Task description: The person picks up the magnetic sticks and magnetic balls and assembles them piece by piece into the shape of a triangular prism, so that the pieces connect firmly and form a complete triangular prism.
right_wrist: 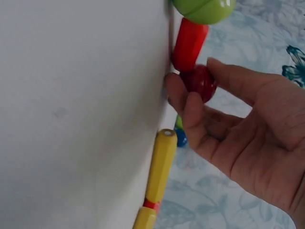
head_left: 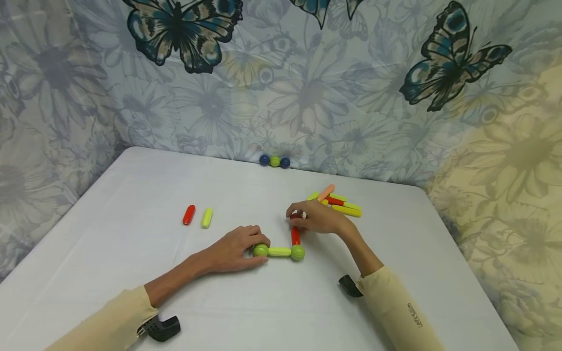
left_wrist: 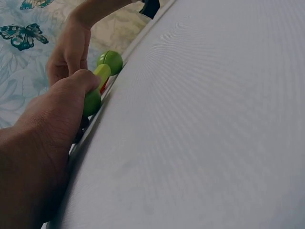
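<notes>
- A smooth white desk (head_left: 131, 200) with rounded corners stands against a pale grey-blue backdrop (head_left: 307, 92) printed with flowers and large teal-and-black butterflies (head_left: 177, 31); yellowish light tints its right side.
- At the desk, a person in cream sleeves (head_left: 105, 319) handles an L-shaped assembly near the middle of the surface.
- The left hand (head_left: 237, 248) has its fingers curled round a glossy lime-green ball (head_left: 260, 250), joined by a ridged yellow-green rod (head_left: 279, 251) to a second lime-green ball (head_left: 297, 252) at the corner.
- From that corner a red rod (head_left: 295, 236) runs toward the far edge, where the right hand's (head_left: 320, 217) fingers pinch a glossy dark red ball (right_wrist: 200, 83).
- The right wrist view shows that ball plainly, mostly covered in the head view, and a pale round spot in a yellow rod's (right_wrist: 162, 164) end.
- Only the head view shows a loose red rod (head_left: 189, 214) and a loose yellow-green rod (head_left: 207, 218) at left.
</notes>
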Demonstrator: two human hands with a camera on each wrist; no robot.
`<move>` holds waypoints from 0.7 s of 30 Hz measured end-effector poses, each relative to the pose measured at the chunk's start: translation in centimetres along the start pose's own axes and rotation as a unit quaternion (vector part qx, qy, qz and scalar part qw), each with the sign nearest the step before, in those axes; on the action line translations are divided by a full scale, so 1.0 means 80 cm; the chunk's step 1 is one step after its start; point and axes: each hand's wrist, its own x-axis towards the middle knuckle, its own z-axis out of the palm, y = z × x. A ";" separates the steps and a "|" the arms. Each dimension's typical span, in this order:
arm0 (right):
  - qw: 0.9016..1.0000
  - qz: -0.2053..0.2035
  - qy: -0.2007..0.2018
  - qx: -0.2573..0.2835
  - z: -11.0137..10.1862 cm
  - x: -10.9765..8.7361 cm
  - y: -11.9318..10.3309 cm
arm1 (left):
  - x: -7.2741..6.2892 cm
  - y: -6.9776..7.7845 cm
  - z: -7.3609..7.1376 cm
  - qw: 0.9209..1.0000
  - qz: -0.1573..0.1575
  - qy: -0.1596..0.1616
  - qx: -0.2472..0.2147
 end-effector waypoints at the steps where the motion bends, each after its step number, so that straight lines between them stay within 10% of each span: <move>1: 1.000 0.004 0.007 -0.001 0.004 0.000 0.001 | 0.000 -0.001 0.000 1.000 0.001 0.000 0.001; 21: 0.993 0.096 0.022 0.060 0.017 -0.003 0.005 | -0.003 -0.002 -0.001 0.999 0.027 0.020 0.011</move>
